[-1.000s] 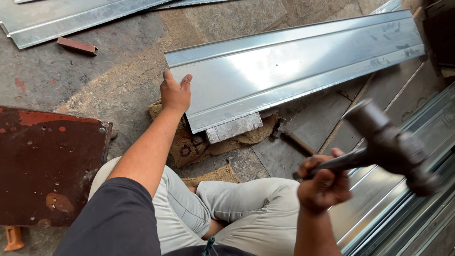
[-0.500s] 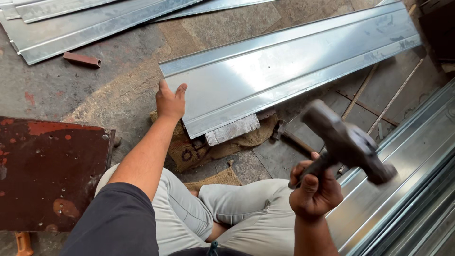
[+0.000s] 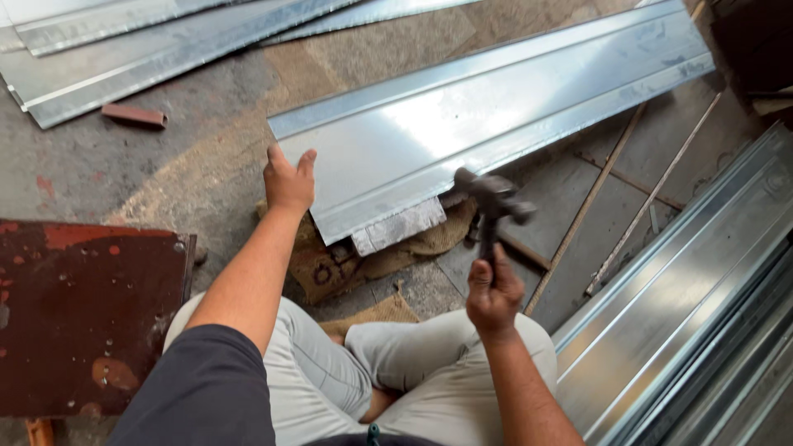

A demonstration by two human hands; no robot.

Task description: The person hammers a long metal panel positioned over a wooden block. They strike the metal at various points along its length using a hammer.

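I sit on the floor in front of a long shiny metal sheet [image 3: 496,116] with folded edges. My left hand [image 3: 288,182] presses on its near left end, fingers spread against the edge. My right hand [image 3: 493,295] grips the handle of a dark hammer [image 3: 493,198], whose head hovers at the sheet's near edge, just above a small flat metal strip [image 3: 399,225] under that edge. A piece of burlap sacking [image 3: 355,260] lies beneath the strip and the sheet's corner.
A rusty red-brown metal plate [image 3: 83,314] lies at my left. More metal sheets [image 3: 124,49] lie at the far left, with a small rusty bar [image 3: 135,116] beside them. Stacked profiled sheets [image 3: 694,297] fill the right side. Two thin rods [image 3: 652,194] cross the floor.
My right hand has swung the hammer from the raised right side down and left to the sheet's near edge. My left hand has stayed on the sheet's end.
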